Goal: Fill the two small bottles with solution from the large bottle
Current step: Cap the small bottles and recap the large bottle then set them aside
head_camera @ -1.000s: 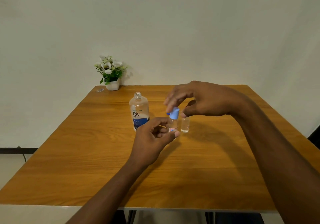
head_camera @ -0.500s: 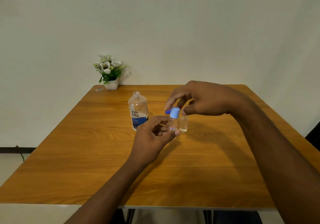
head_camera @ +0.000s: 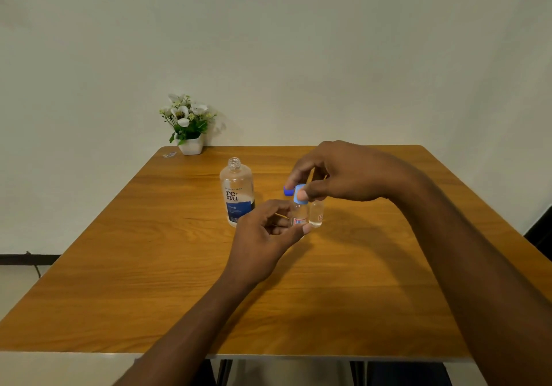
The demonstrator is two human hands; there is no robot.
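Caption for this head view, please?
Right hand pinches light-blue cap atop small clear bottle held by left hand, beside large clear uncapped bottle.

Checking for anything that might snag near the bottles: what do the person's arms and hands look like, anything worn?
The left hand and right hand are bare: no gloves or rings visible. The left forearm and right forearm are bare too, with no sleeves, watch or bracelets in view down to the frame edge.

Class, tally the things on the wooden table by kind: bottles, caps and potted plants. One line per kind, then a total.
Bottles: 3 (large bottle, first small bottle, second small bottle)
Caps: 2 (light blue cap, dark blue cap)
Plants: 1 (potted plant)
Total: 6
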